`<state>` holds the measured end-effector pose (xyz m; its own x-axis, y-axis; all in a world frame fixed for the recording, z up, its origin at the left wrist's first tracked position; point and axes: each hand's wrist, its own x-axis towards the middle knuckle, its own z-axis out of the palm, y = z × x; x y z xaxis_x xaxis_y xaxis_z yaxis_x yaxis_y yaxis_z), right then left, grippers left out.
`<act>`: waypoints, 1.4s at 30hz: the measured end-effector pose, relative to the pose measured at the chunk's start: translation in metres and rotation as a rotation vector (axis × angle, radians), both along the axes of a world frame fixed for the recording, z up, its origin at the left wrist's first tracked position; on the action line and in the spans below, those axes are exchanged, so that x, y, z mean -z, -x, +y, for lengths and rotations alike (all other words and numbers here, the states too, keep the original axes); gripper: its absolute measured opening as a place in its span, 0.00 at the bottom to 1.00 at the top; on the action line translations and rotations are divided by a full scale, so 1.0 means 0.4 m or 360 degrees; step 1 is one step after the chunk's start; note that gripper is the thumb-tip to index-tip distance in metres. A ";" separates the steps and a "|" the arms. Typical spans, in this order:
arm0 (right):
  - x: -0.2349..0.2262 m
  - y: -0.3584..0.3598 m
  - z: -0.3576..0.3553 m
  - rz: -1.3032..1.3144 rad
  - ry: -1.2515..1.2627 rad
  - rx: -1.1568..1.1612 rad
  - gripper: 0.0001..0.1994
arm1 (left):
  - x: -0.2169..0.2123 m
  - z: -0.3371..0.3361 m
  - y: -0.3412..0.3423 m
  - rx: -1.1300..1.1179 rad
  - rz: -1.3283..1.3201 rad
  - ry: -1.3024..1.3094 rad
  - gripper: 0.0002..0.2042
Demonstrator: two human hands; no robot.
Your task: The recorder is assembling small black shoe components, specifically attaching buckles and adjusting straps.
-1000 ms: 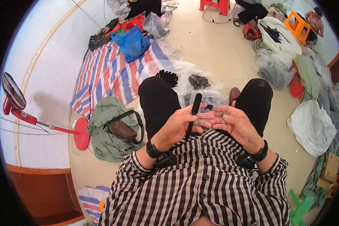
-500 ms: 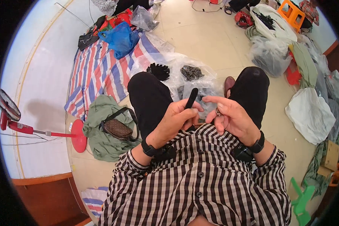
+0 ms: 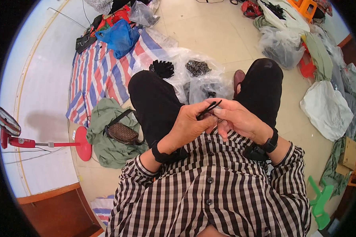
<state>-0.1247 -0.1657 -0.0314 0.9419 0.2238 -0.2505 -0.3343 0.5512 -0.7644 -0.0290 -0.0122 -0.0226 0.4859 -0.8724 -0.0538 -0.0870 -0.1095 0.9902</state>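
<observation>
Both hands meet above my lap, between my knees. My left hand (image 3: 194, 121) pinches a narrow black strip (image 3: 209, 109), edge-on, with its thin ends poking up between the hands. My right hand (image 3: 241, 120) presses thumb and fingers together right beside the strip, fingertips touching those of the left. A small shiny bit shows by the right fingers, too small to name. Beyond my knees, a clear plastic sheet (image 3: 178, 57) carries a bunch of black strips (image 3: 161, 68) and a pile of small dark metal pieces (image 3: 197, 68).
Left of me lie a striped sheet (image 3: 106, 79), a blue plastic bag (image 3: 120, 39), and a brown pouch (image 3: 122, 132) on green cloth. A red fan stand (image 3: 83, 144) stands nearby. Plastic bags (image 3: 281, 47), a white sack (image 3: 324, 108) and a green stool (image 3: 320, 201) are right.
My hands have come together, the right fingers closing in against the left. The black strip has tipped from upright and broad to slanting and edge-on. The view has shifted slightly.
</observation>
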 end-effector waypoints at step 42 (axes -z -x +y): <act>-0.047 0.008 0.029 -0.0747 0.1110 0.0928 0.11 | 0.067 -0.004 -0.020 -0.0061 -0.0119 -0.0074 0.13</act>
<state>-0.1277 -0.1541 -0.0125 0.8941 -0.3554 0.2727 0.2594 -0.0853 -0.9620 -0.0211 -0.0139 -0.0492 0.5229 -0.8505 -0.0560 -0.1555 -0.1598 0.9748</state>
